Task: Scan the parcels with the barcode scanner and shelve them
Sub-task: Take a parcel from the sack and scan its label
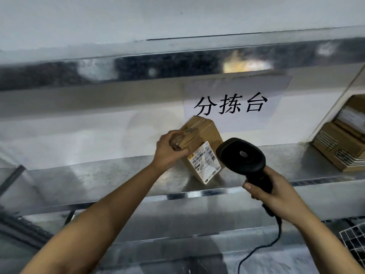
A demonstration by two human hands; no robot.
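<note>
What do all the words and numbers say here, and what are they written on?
"分拣台": big black characters on the white paper sign stuck to the wall.
White shipping label on the cardboard parcel held by the left hand: barcodes and digits, too small and blurred to read.
Dark markings on the parcel's top: unreadable.
Barcode scanner in the right hand: no text visible.
Stacked boxes at right: markings too blurred.

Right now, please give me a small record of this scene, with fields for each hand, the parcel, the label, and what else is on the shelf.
left hand: grips the cardboard parcel at its top left, tilted on the metal shelf
right hand: holds the black barcode scanner, aimed toward the parcel
shipping label: on the parcel's near face, toward the scanner
other parcels: stack of flat boxes at the shelf's right end
sign: paper reading 分拣台 behind the parcel
</note>
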